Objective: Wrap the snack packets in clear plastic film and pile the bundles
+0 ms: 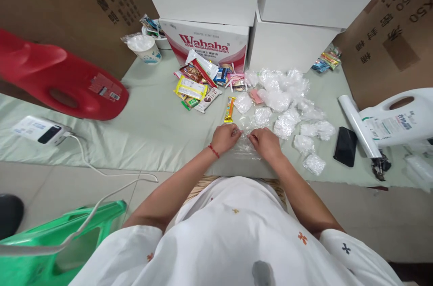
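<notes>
Near the table's front edge, my left hand (227, 137) pinches one side of a thin clear plastic bag (246, 147). The fingers of my right hand (265, 142) are closed on its other side. The bag lies low on the cloth between both hands, and its outline is hard to make out. Just beyond my left hand is a small snack in a yellow and orange wrapper (229, 109). Several crumpled clear plastic bundles (286, 122) lie ahead and to the right of my right hand. A small pink piece (256, 96) sits among them.
Packaged snacks (192, 88) are piled before a Wahaba-type printed carton (209, 44). White boxes (294, 40) stand behind. A red jug (61, 76) and power bank (42, 130) are left; a phone (345, 146), film roll (359, 126) and white jug (399, 117) right. A paper cup (149, 54) stands back left.
</notes>
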`<state>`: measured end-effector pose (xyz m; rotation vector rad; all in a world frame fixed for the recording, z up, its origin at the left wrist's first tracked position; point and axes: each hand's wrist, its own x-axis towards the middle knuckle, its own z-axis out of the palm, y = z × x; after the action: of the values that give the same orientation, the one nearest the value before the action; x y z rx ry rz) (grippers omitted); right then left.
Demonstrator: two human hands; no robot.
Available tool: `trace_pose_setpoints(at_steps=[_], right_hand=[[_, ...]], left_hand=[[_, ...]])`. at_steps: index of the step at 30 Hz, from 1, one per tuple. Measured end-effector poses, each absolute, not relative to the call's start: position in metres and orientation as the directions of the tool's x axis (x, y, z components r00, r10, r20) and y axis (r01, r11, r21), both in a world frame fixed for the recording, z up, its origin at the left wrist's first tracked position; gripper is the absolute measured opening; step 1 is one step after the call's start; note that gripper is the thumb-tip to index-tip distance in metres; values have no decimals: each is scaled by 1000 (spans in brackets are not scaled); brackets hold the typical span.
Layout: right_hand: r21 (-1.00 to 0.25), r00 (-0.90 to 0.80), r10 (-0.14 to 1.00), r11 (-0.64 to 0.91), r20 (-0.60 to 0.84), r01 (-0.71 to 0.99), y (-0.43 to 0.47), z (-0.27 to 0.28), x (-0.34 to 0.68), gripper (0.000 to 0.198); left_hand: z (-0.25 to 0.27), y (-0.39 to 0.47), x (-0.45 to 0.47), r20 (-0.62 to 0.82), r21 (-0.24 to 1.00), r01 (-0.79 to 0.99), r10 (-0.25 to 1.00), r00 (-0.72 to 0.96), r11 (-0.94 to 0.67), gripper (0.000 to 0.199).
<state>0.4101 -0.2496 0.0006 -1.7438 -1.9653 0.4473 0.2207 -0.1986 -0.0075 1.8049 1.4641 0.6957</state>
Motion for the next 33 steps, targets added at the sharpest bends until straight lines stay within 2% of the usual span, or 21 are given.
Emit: trace_pose_setpoints(at_steps=[2,4,6,9,12,14,16,17,19,21,22,23,26,30,33], right_hand=[[-658,-31,992,104,121,746,-251,-2,416,28],[-813,131,986,9,105,582,-262,-3,426,31],[-924,308,951,-119,-1,363,-276,-6,435,35],[-956,387,898,-270,-207,113,-291,-16,440,40],[-933,318,892,-356,-322,55,-293,-27,436,43],[-924,280,897,-376,-343,73,-287,-30,434,42],[-916,247,906,-382,-344,125,-279,-30,433,39],[-910,226,912,-382,-343,160,-274,-29,433,37],[-899,165,925,-373,-342,228,-264,-26,431,35],[-896,110,938,-345,-327,280,-257,-25,428,35],[-896,96,946,-323,-309,305,-254,-25,428,36],[-894,91,954,-300,-286,332,-254,-25,428,37],[-865,123,967,-255,-224,431,-259,-28,440,39],[-771,71,959,-264,-276,580,-265,-21,469,45],[-717,80,973,-216,-218,663,-247,-8,467,51]], left_hand=[[-10,-199,212,-34,827,557,983,180,-73,28],[-12,-208,195,14,864,504,1000,21,-22,31],[-12,-223,176,16,915,400,986,-168,53,31],[-15,-246,153,-131,959,212,956,-261,190,37],[-17,-260,135,-259,945,136,933,-249,299,40],[-14,-265,123,-169,926,262,920,-355,271,33],[-5,-268,116,112,852,504,889,-443,144,21],[0,-268,115,268,781,623,876,-401,46,15],[10,-266,121,453,616,760,882,-129,-205,9],[12,-257,135,410,483,763,881,237,-430,16],[10,-250,143,328,433,762,872,363,-481,20],[4,-242,150,240,388,788,878,415,-478,25],[-20,-219,159,72,299,889,937,342,-347,43],[-44,-208,151,58,263,895,931,359,-361,55],[-47,-212,148,66,260,889,926,373,-376,58]])
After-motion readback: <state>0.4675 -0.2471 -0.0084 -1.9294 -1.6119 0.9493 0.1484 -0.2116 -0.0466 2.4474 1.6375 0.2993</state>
